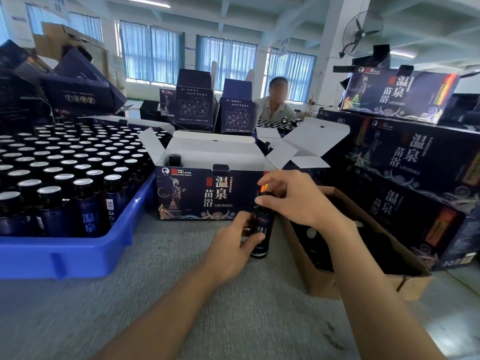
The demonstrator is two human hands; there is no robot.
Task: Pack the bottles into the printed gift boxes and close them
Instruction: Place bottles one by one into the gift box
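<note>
**Table** (155, 294): grey, textured; carries all items below.

**Left hand** (233, 245): before the right front corner of the open gift box (197, 196); fingers curled round the lower body of the bottle (261, 229).

**Bottle**: dark glass, upright, just in front of the box's right front corner. Whether its foot rests on the table cannot be told.

**Right hand** (293, 196): above the left hand, at the same corner; thumb and fingers closed on the bottle's top.

**Brown carton** (319, 279): right of the box, open, lying at a slant.

**Blue crate** (78, 255): left of the box, touching or nearly so; filled with capped bottles (65, 183) in rows.

**Open gift box**: printed front wall towards the viewer, all white flaps raised; one bottle top (175, 160) shows inside at the left rear.

**Closed gift boxes** (405, 162): stacked right of the box and beyond.

**Upright boxes** (194, 107) and a seated person (276, 105): behind the box.

**Handling note** (judgement): the bottle appears bound for the box. Keep it upright, lift it clear of the front wall, lower it straight beside the one inside, and let no flap fold under.

**Not legible**: the cap, covered by the right fingers; the box's interior below the front wall, so its count is unknown; the carton's dark contents; the crate, cut off at the left edge.
</note>
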